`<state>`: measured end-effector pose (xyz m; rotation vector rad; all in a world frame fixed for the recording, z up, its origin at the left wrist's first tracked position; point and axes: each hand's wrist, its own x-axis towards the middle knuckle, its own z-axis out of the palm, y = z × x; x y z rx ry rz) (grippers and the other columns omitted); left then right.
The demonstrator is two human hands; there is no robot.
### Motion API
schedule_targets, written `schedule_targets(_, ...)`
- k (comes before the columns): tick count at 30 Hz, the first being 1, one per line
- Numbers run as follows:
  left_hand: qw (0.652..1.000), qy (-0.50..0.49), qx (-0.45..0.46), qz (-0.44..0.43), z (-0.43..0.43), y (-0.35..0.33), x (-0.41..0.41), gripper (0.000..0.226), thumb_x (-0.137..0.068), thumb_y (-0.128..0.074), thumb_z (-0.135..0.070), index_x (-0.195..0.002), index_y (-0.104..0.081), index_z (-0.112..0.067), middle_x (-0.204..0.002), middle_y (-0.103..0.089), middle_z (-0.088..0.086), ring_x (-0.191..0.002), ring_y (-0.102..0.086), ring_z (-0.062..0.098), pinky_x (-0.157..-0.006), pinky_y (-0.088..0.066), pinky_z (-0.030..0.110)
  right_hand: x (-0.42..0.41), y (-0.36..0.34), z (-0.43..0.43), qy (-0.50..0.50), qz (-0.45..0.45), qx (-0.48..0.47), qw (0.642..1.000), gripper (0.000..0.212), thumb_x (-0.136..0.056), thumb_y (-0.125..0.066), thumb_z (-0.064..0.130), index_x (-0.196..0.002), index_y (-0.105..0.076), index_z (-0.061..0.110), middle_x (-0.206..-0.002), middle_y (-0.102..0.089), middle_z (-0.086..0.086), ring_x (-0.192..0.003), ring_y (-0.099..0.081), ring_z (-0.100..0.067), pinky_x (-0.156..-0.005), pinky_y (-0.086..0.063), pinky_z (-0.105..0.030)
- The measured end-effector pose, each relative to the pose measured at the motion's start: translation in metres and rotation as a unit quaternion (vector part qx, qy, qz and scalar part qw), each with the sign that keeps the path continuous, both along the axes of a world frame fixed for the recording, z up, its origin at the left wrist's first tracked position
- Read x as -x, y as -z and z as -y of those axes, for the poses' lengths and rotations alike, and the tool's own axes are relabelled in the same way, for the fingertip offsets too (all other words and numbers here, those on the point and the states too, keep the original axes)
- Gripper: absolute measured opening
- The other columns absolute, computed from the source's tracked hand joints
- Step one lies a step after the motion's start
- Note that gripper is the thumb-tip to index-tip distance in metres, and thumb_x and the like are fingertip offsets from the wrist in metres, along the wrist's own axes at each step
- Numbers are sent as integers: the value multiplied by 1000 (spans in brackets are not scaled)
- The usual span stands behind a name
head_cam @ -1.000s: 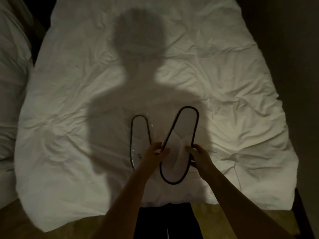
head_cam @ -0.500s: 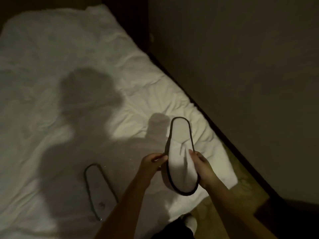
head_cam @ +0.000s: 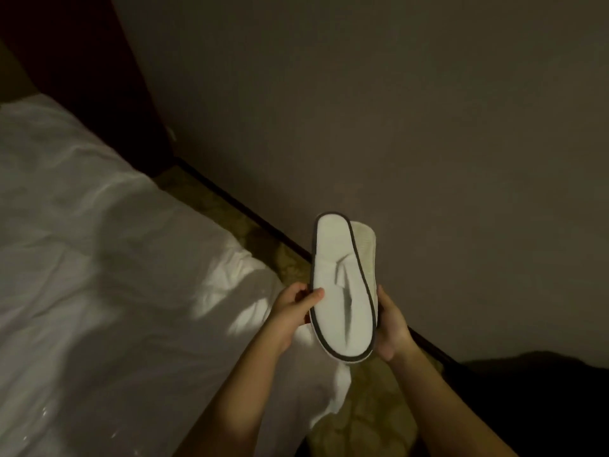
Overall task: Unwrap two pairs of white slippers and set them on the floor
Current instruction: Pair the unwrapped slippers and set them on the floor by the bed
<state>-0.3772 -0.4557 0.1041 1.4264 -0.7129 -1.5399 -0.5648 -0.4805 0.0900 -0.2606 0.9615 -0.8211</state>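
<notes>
White cotton fills the left of the view, a rumpled white duvet [head_cam: 99, 258] spread over the bed, creased all over and lit by a bright patch near its right corner, with shadow lying across most of it. Just past that corner comes the left hand [head_cam: 291, 311], fingers curled and thumb laid flat across the near edge of the upper, pinching the left rim. And there it is in the middle, the flat white slipper with the dark piped edge [head_cam: 339, 291], held up in the air above the gap between bed and wall, heel end pointing away and up, toe end down toward the person. The upper is pressed flat to the sole and creased, with one long fold running down its middle and a small flap turned over near the instep. Behind its right side a second pale sole [head_cam: 365, 249] peeks out, yellowish and without visible trim, lying against the first; whether it is the other slipper of the pair cannot be told for sure. On the right the right hand [head_cam: 392, 331] cups the far edge, fingers wrapped behind and out of sight. Below lies a strip of patterned olive carpet [head_cam: 359, 420], then a dark skirting board [head_cam: 263, 222], then the plain grey-brown wall [head_cam: 428, 127].
</notes>
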Motion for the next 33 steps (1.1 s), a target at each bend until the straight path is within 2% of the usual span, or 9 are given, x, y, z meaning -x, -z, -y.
schedule_targets(4,1000,16,-5,-3,41,2,17,20,-85,-67,-22,-98,-58,-11,-112,-68,13,-103,-65,29,-87,-56,43,18,-2,28,4,105,4,994,73,-91,-34,67,-126,-64,10,-133,-60,-21,-120,-59,-40,-96,-48,-52)
schedule_targets(9,999,37,-20,23,99,17,33,24,-81,-69,-36,-99,-58,-25,-106,-64,-3,-94,-61,13,-66,-49,21,33,0,80,-41,148,6,988,66,-89,-57,54,-135,-55,6,-136,-57,-22,-124,-56,-40,-101,-44,-53)
schedule_targets(13,995,44,7,84,159,34,45,22,-82,-69,-35,-98,-58,-24,-95,-62,-8,-83,-57,1,-58,-45,9,47,12,142,-81,80,4,994,70,-80,-72,52,-131,-59,5,-134,-59,-23,-121,-59,-38,-97,-48,-51)
schedule_targets(16,995,46,7,83,201,39,38,24,-79,-70,-39,-96,-61,-24,-97,-66,-6,-88,-61,6,-67,-48,16,49,14,196,-69,63,-38,995,72,-76,-73,53,-128,-61,5,-135,-58,-22,-122,-58,-37,-95,-50,-51)
schedule_targets(21,997,-25,4,79,246,44,11,11,-81,-70,-29,-84,-59,-29,-89,-65,-4,-80,-61,7,-61,-48,14,28,8,259,-97,-85,-10,992,47,-94,-46,55,-124,-65,24,-112,-75,3,-101,-71,-16,-74,-58,-31)
schedule_targets(25,991,-86,-5,104,260,47,-15,16,-78,-72,-36,-86,-59,-37,-96,-66,-8,-85,-64,4,-59,-49,12,13,8,290,-195,-186,75,960,32,-90,-57,47,-107,-69,22,-99,-77,-2,-93,-73,-22,-73,-59,-37)
schedule_targets(28,982,-144,-24,123,259,53,-30,19,-76,-74,-36,-85,-57,-39,-95,-63,-13,-84,-62,2,-55,-47,10,8,15,318,-184,-256,176,933,47,-83,-68,39,-123,-64,14,-106,-75,-7,-98,-71,-26,-80,-60,-42)
schedule_targets(31,968,-202,-49,138,253,60,-37,18,-78,-73,-31,-80,-56,-36,-90,-63,-9,-81,-61,4,-60,-45,15,2,22,344,-188,-314,224,903,29,-83,-71,35,-111,-66,28,-105,-72,-1,-96,-69,-22,-83,-58,-46)
schedule_targets(33,961,-230,-68,137,252,63,-35,17,-80,-73,-27,-80,-57,-32,-88,-63,-5,-79,-61,7,-61,-46,18,-6,29,361,-213,-313,239,894,25,-82,-73,35,-104,-61,37,-103,-69,8,-92,-66,-14,-74,-57,-37)
